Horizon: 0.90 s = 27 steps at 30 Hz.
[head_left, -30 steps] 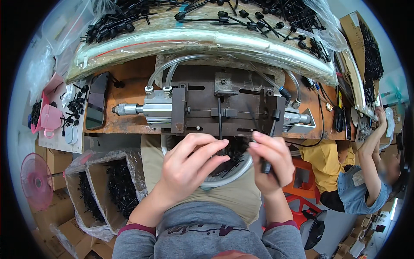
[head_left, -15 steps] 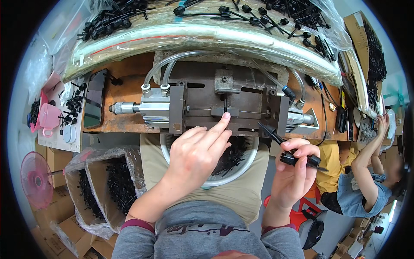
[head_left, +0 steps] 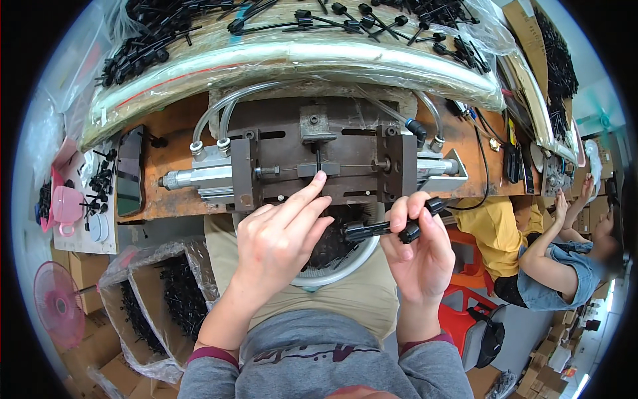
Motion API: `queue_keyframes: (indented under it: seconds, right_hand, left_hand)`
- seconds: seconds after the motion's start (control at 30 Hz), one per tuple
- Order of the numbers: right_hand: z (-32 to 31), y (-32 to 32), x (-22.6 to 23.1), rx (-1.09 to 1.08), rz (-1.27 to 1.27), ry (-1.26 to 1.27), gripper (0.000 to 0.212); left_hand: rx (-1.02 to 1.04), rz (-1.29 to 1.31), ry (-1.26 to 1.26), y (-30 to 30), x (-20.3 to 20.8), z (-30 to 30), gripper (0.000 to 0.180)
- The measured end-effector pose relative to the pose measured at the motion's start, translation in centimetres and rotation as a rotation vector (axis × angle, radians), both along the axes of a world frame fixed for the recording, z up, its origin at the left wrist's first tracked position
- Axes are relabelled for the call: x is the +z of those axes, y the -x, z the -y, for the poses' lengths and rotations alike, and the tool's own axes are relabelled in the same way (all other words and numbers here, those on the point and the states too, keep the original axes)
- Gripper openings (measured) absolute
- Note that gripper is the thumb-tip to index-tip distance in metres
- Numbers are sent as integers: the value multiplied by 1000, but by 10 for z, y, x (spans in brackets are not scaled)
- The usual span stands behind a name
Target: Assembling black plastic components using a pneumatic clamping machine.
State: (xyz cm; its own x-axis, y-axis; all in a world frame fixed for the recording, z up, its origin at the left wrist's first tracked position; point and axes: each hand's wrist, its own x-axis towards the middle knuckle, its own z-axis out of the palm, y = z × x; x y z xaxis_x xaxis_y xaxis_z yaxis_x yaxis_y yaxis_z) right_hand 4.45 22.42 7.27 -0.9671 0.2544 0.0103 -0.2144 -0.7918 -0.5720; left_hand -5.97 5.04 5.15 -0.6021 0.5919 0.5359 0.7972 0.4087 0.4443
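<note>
My left hand (head_left: 276, 243) has its fingers stretched out, the index fingertip resting on a small dark block (head_left: 318, 170) at the middle of the metal fixture (head_left: 352, 149). A thin black stem (head_left: 318, 154) stands between that block and a grey metal clamp (head_left: 314, 124) behind it. My right hand (head_left: 422, 253) is closed on black plastic parts (head_left: 367, 231), ribbed heads among them, in front of the fixture's right bracket. How many parts it holds is unclear. Rods from the left air cylinder (head_left: 211, 176) and right air cylinder (head_left: 435, 166) point at the block.
A white-rimmed basket (head_left: 339, 274) of black parts sits at my lap. Behind the fixture, a plastic-wrapped ledge (head_left: 292, 53) carries many black parts. A phone (head_left: 131, 169) lies left; bagged boxes (head_left: 159, 299) stand below. Another person (head_left: 555, 266) works at right.
My right hand has come left and turned the black parts more level. Both cylinder rods stick out further toward the block. My left fingertip stays there; the whole view has shifted.
</note>
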Motion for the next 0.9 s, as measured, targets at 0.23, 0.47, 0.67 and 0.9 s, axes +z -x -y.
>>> queue_keyframes:
  seconds: [0.23, 0.47, 0.67, 0.9]
  right_hand:
    - [5, 0, -2, 120, 13, 16, 12]
    - [-3, -5, 1, -195, 57, -172, 17]
    - [11, -6, 1, -487, 84, -736, 18]
    - [17, -7, 3, -672, 74, -1068, 20]
  left_hand:
    - [-397, 505, -371, -11, 25, 14, 35]
    - [-379, 567, -421, -16, 36, 35, 33]
    - [-105, 145, -247, -11, 4, 14, 28]
    - [14, -136, 105, -9, 2, -2, 24]
